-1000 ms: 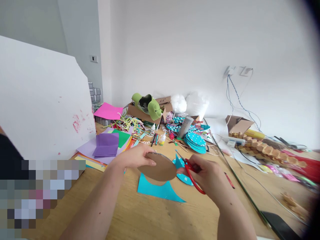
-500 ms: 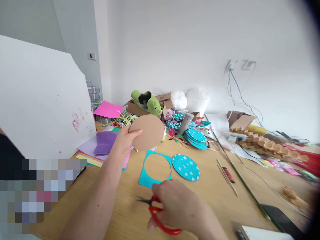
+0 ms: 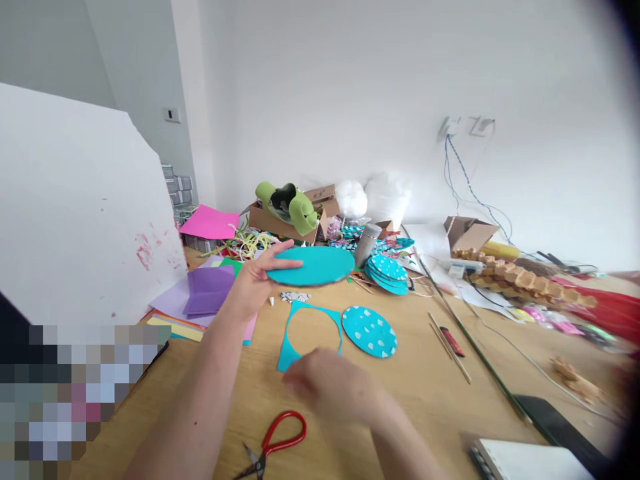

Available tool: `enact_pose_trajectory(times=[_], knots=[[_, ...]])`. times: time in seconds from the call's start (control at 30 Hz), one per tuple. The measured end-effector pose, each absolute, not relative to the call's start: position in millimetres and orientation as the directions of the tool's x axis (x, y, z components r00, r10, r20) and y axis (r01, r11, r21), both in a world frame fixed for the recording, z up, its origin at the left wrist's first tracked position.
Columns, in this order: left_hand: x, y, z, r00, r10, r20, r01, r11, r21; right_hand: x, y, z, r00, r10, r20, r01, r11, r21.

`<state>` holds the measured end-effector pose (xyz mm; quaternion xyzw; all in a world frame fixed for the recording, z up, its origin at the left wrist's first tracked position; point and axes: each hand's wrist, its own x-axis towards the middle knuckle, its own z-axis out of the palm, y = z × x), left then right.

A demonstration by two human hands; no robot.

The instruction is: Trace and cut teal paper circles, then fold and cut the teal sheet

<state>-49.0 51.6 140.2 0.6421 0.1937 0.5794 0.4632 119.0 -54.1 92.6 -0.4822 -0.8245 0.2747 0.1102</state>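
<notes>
A plain blue disc (image 3: 320, 265) is pinched at its left edge by my left hand (image 3: 263, 273), its blue face up. My right hand (image 3: 330, 387) is blurred over the table, its fingers near the lower edge of a blue sheet (image 3: 287, 353) with a round hole; whether it grips anything is unclear. Red-handled scissors (image 3: 285, 433) lie on the wood below my right hand, blades pointing lower left. A blue disc with white patches (image 3: 370, 331) rests right of the sheet.
Behind stand a stack of blue discs (image 3: 387, 275) and a metal bottle (image 3: 367, 245). Purple paper (image 3: 210, 290) lies left, beside a large white board (image 3: 90, 213). Sticks (image 3: 453, 350), a red tube (image 3: 451, 341) and a notebook (image 3: 530, 460) are at the right.
The scissors have left my right hand and now lie on the table. The disc in my left hand has turned from its brown face to its blue face and tilted flatter.
</notes>
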Motion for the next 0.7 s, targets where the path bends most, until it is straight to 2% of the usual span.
enact_pose_trajectory(times=[0.03, 0.07, 0.1, 0.17, 0.23, 0.3, 0.33, 0.4, 0.47, 0.53, 0.6, 0.7], knots=[[-49, 50, 140, 0.277, 0.755, 0.594, -0.253, -0.539, 0.803, 133, -45, 106, -0.372, 0.928, -0.026, 0.625, 0.23, -0.746], [-50, 49, 140, 0.295, 0.726, 0.621, -0.219, -0.582, 0.783, 146, -37, 118, -0.177, 0.984, -0.005, 0.428, 0.073, -0.901], [-49, 48, 139, 0.307, 0.695, 0.651, -0.183, -0.628, 0.757, 158, -29, 127, -0.056, 0.998, -0.019, 0.192, -0.007, -0.981], [-46, 48, 137, 0.344, 0.613, 0.711, -0.088, -0.733, 0.674, 176, -20, 137, 0.011, 0.997, -0.079, -0.166, -0.076, -0.983], [-40, 50, 133, 0.398, 0.521, 0.755, -0.001, -0.823, 0.569, 186, -17, 138, 0.004, 0.998, -0.07, -0.337, -0.064, -0.939], [-33, 51, 129, 0.449, 0.473, 0.758, 0.053, -0.861, 0.506, 190, -18, 135, 0.036, 0.999, 0.004, -0.377, 0.018, -0.926], [-29, 52, 127, 0.457, 0.482, 0.747, 0.064, -0.856, 0.513, 190, -18, 133, 0.064, 0.997, 0.047, -0.372, 0.067, -0.926], [-24, 53, 125, 0.407, 0.571, 0.713, 0.033, -0.789, 0.613, 191, -18, 128, 0.109, 0.989, 0.104, -0.339, 0.135, -0.931], [-22, 55, 124, 0.306, 0.723, 0.62, -0.091, -0.626, 0.775, 193, -16, 125, 0.121, 0.985, 0.12, -0.297, 0.152, -0.943], [-22, 57, 124, 0.244, 0.862, 0.444, -0.294, -0.37, 0.881, 195, -14, 123, 0.126, 0.983, 0.134, -0.247, 0.162, -0.955], [-23, 59, 125, 0.265, 0.924, 0.277, -0.436, -0.141, 0.889, 196, -13, 122, 0.121, 0.982, 0.145, -0.204, 0.168, -0.964], [-22, 58, 125, 0.332, 0.926, 0.181, -0.423, -0.025, 0.906, 194, -13, 121, 0.073, 0.988, 0.137, -0.17, 0.147, -0.974]])
